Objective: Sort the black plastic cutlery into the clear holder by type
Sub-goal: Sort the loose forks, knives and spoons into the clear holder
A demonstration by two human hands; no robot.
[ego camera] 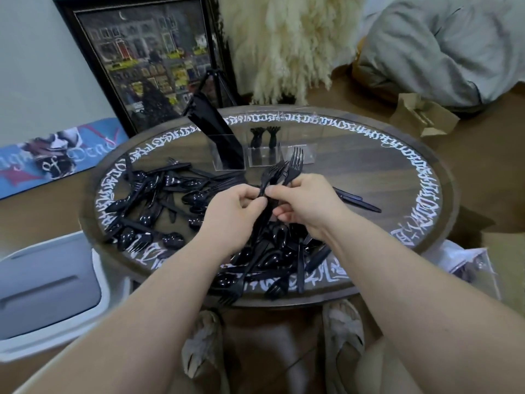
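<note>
My left hand (pixel 231 216) and my right hand (pixel 305 204) meet over the middle of the round table (pixel 397 177), both gripping a bunch of black forks (pixel 284 173) with tines pointing away from me. The clear holder (pixel 264 150) stands behind them. Its left compartment holds a stack of black knives (pixel 218 132), the middle one two forks (pixel 264 136), and the right one looks empty. Loose black cutlery (pixel 159 206) lies heaped at the left and under my wrists (pixel 272 260). Two black knives (pixel 358 201) lie right of my hands.
A framed picture (pixel 147 64) and a tripod (pixel 218 83) stand behind the table. A white bin (pixel 48 291) sits at the left, a paper bag (pixel 423 115) at the back right, a plastic bag (pixel 468 263) at the right edge. My slippered feet (pixel 343 331) are below.
</note>
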